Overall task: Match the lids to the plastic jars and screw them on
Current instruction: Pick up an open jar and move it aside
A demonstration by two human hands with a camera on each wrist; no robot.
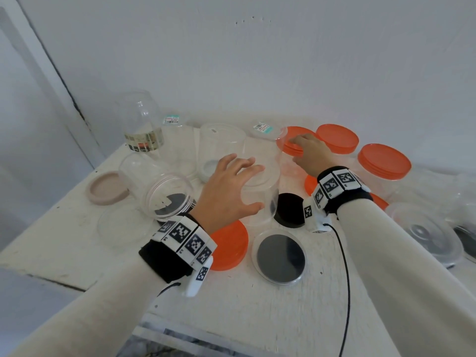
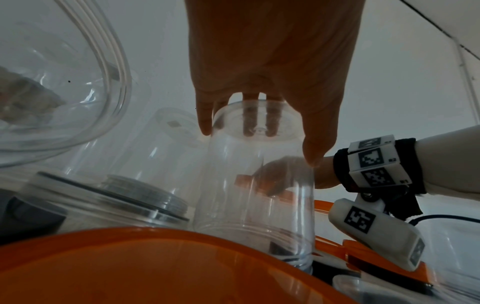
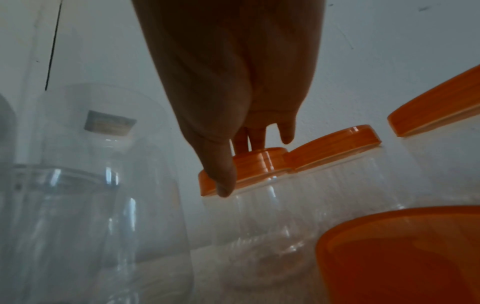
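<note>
Your left hand (image 1: 230, 188) is nearest, fingers spread over the upturned base of an inverted clear jar (image 1: 260, 202); the left wrist view shows fingertips touching its top edge, thumb down one side, not curled tight. Just beyond, your right hand (image 1: 310, 153) pinches the rim of an orange lid (image 1: 289, 145) sitting atop a second clear jar (image 3: 272, 216); the right wrist view alone shows your thumb pressed on the lid's edge. Around them, on a scuffed white table (image 1: 244, 300) set against a plain white wall (image 1: 257, 47), lie loose orange, black and pink lids and more clear jars.
</note>
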